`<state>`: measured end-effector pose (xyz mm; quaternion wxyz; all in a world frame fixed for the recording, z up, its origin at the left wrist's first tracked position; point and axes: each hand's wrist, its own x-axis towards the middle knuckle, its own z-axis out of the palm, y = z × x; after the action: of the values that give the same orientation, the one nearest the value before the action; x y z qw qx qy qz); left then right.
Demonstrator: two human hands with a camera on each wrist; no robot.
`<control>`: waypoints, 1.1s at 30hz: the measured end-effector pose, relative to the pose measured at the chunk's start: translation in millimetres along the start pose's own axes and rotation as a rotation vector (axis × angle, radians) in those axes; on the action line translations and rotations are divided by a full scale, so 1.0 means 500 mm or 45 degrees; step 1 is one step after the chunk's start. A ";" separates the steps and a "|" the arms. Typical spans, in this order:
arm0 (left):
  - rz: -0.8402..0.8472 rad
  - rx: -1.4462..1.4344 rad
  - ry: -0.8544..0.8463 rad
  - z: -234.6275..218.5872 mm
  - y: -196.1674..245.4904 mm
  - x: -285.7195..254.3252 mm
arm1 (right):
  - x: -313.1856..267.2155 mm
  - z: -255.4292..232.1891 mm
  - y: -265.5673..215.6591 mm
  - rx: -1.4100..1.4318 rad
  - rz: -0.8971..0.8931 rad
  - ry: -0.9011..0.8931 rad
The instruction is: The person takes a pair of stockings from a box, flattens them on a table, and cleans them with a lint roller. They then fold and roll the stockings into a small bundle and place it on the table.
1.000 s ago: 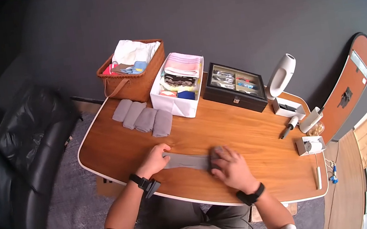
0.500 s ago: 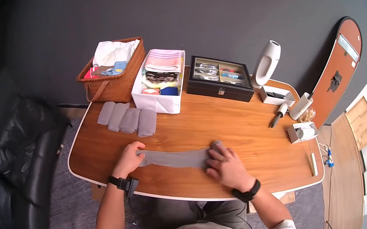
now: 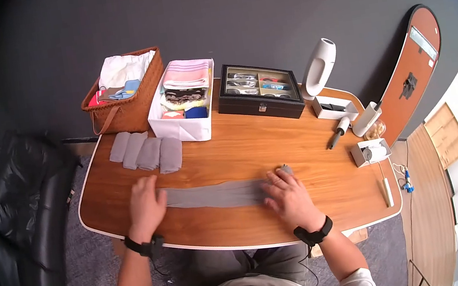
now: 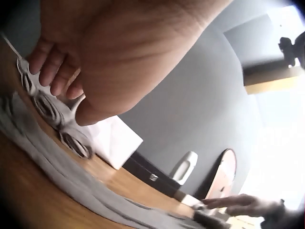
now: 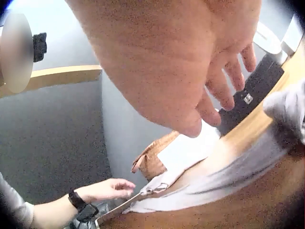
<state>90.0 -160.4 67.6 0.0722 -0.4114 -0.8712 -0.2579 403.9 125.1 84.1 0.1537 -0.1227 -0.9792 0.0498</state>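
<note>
A long strip of grey cloth (image 3: 213, 196) lies flat across the wooden table, with a rolled part (image 5: 286, 107) at its right end. Over the left end is my left hand (image 3: 148, 204), its fingers loosely bent and nothing between them in the left wrist view. My right hand (image 3: 291, 200) is over the rolled end, fingers extended and spread; part of the roll is hidden beneath it in the head view. Several rolled grey cloths (image 3: 170, 154) sit side by side beyond my left hand, their coiled ends showing in the left wrist view.
Behind the rolls stand a brown basket (image 3: 130, 113) of clothes and a white box (image 3: 183, 130) of folded fabrics. A black glasses case (image 3: 262, 109), a white upright device (image 3: 319, 69), small white boxes (image 3: 362, 154) and a mirror (image 3: 402, 83) fill the back and right.
My left hand has moved left along the strip and off its end, and more of the cloth shows. My right hand stays at the rolled end. The head view has shifted.
</note>
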 end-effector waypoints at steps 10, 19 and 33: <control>-0.135 0.082 -0.257 0.071 -0.059 -0.066 | -0.152 -0.048 0.186 -0.398 0.509 0.007; -0.295 0.038 -0.301 0.038 -0.059 -0.056 | -0.063 -0.032 0.091 -0.078 0.172 0.093; -0.302 0.167 -0.275 0.042 -0.149 -0.044 | -0.159 -0.069 0.248 -0.317 0.887 0.010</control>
<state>49.9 -203.8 13.1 -0.0262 -0.3253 -0.9313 -0.1616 515.8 226.4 77.2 0.1151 -0.4667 -0.8767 -0.0208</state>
